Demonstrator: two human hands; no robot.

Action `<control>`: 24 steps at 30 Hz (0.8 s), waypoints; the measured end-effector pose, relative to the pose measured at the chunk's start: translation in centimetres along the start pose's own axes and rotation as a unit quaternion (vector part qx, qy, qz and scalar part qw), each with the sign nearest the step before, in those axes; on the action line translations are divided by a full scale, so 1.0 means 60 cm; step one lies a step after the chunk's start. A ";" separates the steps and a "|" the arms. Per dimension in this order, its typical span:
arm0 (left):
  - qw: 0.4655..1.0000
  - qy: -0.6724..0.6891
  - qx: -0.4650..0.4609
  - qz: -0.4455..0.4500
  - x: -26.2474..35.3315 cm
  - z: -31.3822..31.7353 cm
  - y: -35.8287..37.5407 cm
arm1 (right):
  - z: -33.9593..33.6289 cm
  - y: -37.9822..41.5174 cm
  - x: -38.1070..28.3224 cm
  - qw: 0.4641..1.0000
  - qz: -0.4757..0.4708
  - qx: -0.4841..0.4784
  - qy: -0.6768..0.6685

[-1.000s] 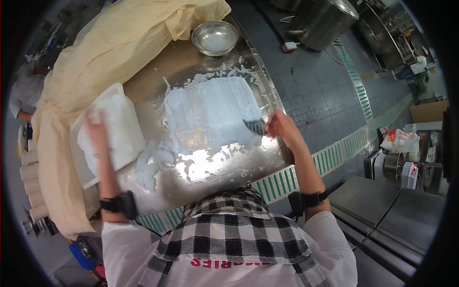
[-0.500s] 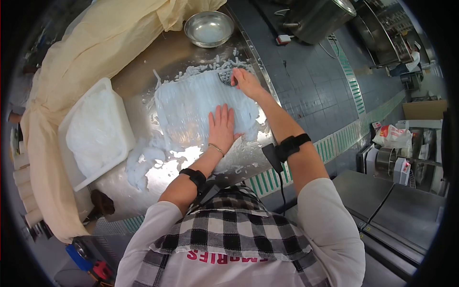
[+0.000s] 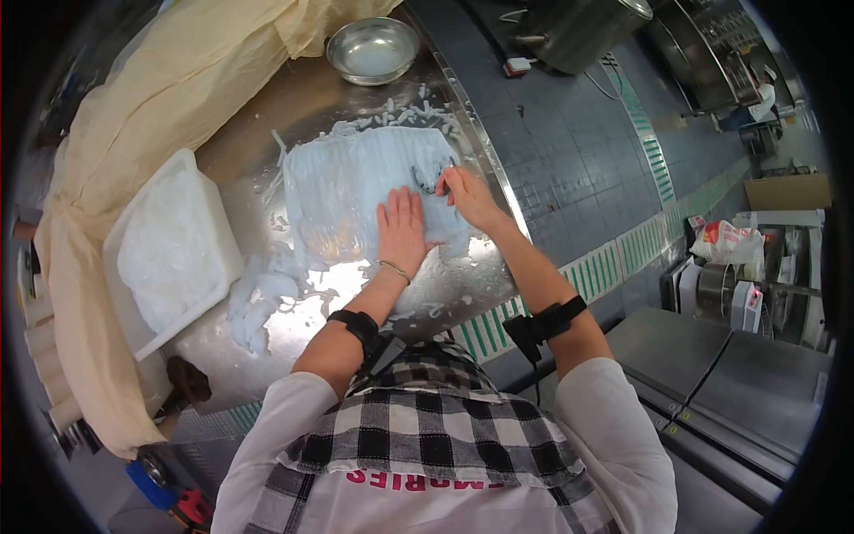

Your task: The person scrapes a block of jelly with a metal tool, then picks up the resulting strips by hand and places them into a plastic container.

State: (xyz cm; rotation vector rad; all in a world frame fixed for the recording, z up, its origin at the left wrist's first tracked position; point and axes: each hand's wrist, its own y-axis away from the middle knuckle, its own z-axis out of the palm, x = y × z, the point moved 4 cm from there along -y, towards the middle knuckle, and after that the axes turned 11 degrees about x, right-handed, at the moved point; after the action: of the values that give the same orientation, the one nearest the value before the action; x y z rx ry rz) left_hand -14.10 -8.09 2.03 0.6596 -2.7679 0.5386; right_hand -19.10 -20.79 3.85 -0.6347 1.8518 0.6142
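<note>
Grey floor tiles (image 3: 578, 151) filled the upper right of the frame in the head view, with a large metal pot (image 3: 578, 36) near the top edge and a person (image 3: 763, 102) in white at the far right. Slatted green-and-white strips (image 3: 596, 278) ran along the floor, and a plastic bag (image 3: 725, 245) sat right of them. My metal table (image 3: 258, 178) spread from the centre toward the left, bordered at the upper left by a bunched cream cloth (image 3: 178, 98).

At the middle of the frame lay the pale, translucent slab (image 3: 342, 178), flat on the metal. I had my left hand (image 3: 403, 233) laid palm down on its lower right part, fingers stretched out and gripping nothing. My right hand (image 3: 467, 196) was curled around one end of a dark curved tool (image 3: 422, 181), which I held at the slab's upper right; I could not tell how firmly its edge met the surface.

Short shreds (image 3: 409, 114) lay along the slab's top edge, and thicker pale strips (image 3: 267, 298) were heaped at its lower left. Farther left stood a white tub (image 3: 221, 231) holding a whitish mass (image 3: 169, 258). Near the top centre rested a shallow metal bowl (image 3: 342, 44).
</note>
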 end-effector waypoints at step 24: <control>0.982 0.124 -0.088 0.111 -0.038 0.017 -0.114 | -0.092 -0.021 -0.051 0.989 0.105 -0.090 -0.057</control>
State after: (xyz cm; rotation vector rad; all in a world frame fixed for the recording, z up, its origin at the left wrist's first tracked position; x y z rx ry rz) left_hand -8.99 -13.30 2.43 0.2274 -2.6255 0.3827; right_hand -20.91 -24.95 8.39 -0.5133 1.7804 0.9468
